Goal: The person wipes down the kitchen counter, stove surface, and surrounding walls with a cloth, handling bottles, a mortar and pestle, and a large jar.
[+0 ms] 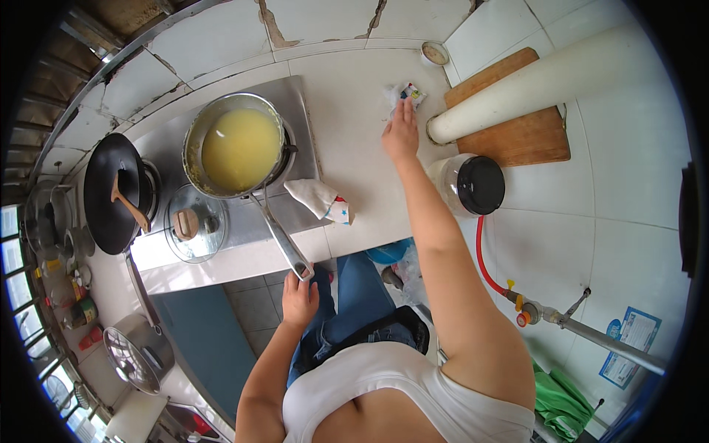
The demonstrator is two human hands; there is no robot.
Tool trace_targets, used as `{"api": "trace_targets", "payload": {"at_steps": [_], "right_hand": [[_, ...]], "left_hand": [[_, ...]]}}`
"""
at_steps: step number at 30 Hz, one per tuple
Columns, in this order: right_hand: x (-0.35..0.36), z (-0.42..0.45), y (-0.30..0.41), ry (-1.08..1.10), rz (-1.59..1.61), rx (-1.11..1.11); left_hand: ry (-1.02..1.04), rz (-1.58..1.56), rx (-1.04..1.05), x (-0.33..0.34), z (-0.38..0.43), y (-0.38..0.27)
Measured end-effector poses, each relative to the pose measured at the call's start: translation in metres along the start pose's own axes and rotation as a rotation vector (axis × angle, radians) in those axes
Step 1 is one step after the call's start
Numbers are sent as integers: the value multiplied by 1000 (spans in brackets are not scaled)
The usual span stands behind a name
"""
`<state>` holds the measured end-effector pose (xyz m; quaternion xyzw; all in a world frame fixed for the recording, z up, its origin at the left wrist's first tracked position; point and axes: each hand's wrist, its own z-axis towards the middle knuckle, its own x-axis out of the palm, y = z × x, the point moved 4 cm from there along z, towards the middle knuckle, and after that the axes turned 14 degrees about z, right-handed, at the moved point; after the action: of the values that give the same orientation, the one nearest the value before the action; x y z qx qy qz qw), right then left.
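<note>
A steel saucepan (234, 145) holding yellow liquid stands on the right burner of the gas stove (260, 221). Its long handle points towards me, and my left hand (299, 300) is at the handle's end; whether the fingers grip it is hard to tell. Stretched out over the countertop, my right hand (402, 130) has its fingertips at a small crumpled plastic packet (409, 94), and a grip on it cannot be made out. A folded white cloth (318, 199) lies by the stove's right edge. Left of the pan handle rests a glass lid (198, 235) with a wooden knob.
A black wok (108, 194) with a wooden spatula (130, 205) stands at left, near a lidded steel pot (138, 351). On the right are a black-lidded jar (481, 184), a white pipe (515, 88), wooden boards (520, 138) and a red gas hose (486, 266). A small bowl (434, 53) sits in the back corner.
</note>
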<state>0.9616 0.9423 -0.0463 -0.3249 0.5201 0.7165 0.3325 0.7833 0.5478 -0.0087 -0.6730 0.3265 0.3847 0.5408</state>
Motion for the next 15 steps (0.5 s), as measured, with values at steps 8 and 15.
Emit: {"api": "trace_targets", "payload": {"at_steps": [8,15], "right_hand": [[7,76,-23,-123,137,246],[-6,162,-80,-400,290,482]], "left_hand": [[-95,213,-78,-11,10,41],[17,280,-246,18,15,60]]}}
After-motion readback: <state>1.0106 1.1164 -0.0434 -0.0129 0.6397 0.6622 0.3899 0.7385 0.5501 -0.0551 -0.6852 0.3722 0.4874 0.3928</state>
